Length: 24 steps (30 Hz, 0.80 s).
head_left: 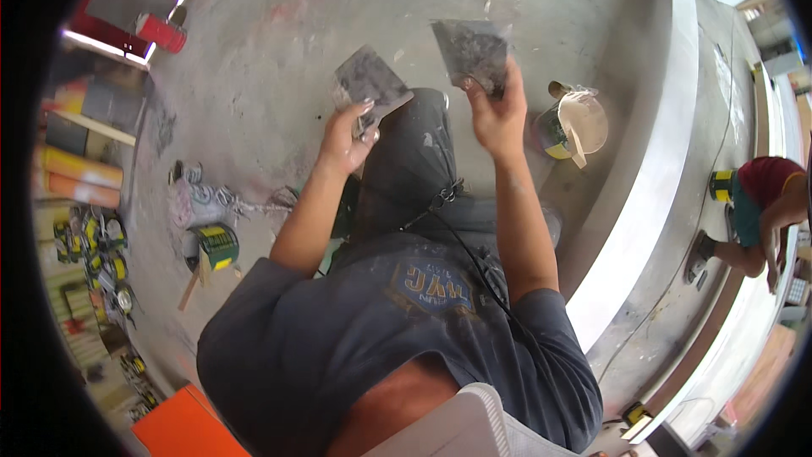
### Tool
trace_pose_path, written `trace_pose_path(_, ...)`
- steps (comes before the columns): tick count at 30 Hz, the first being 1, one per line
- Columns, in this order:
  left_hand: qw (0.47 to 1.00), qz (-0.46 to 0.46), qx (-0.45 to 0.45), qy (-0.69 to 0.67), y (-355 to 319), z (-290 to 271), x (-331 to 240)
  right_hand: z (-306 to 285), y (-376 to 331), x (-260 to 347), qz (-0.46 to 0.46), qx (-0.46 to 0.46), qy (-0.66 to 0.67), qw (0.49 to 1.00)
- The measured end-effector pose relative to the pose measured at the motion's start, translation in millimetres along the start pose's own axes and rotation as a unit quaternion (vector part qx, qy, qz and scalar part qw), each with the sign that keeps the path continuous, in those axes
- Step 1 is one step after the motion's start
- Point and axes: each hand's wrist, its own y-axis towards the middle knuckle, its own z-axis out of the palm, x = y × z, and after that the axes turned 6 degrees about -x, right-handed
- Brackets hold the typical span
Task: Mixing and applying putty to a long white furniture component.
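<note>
My left hand [348, 137] is closed around the handle of a putty knife [370, 78], whose wide, grey-smeared blade tilts up over my raised knee. In my right hand [497, 114] I grip a second broad putty knife [474, 46], its dark, stained blade pointing away from me; its handle is mostly hidden by my fingers. The two blades are apart, with a gap between them. Right of my right forearm stands an open bucket [588, 118] with pale material on its inside and a flat stick [575, 140] leaning at its rim.
A long white beam [651, 178] runs along my right. Beyond it another person [761, 211] crouches near a small bucket [721, 185]. On the left are a tipped green bucket [216, 247], a red can [161, 32] and several power tools [97, 250]. An orange panel [188, 427] lies behind.
</note>
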Motion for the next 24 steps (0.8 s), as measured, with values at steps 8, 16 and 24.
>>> trace_pose_path(8,0.924,0.269,-0.06,0.264,-15.3,59.5,-40.5,-19.2,-10.1,-19.7,-0.106,0.105,-0.528,0.836)
trace_pose_path(16,0.833,0.23,0.096,0.494,-27.7,86.6,-15.2,-12.8,2.0,-19.2,-0.073,0.15,-0.583,0.795)
trace_pose_path(24,0.96,-0.022,0.016,0.279,2.4,-9.9,-27.9,-152.7,-55.3,-5.0,0.303,-0.247,-0.146,0.909)
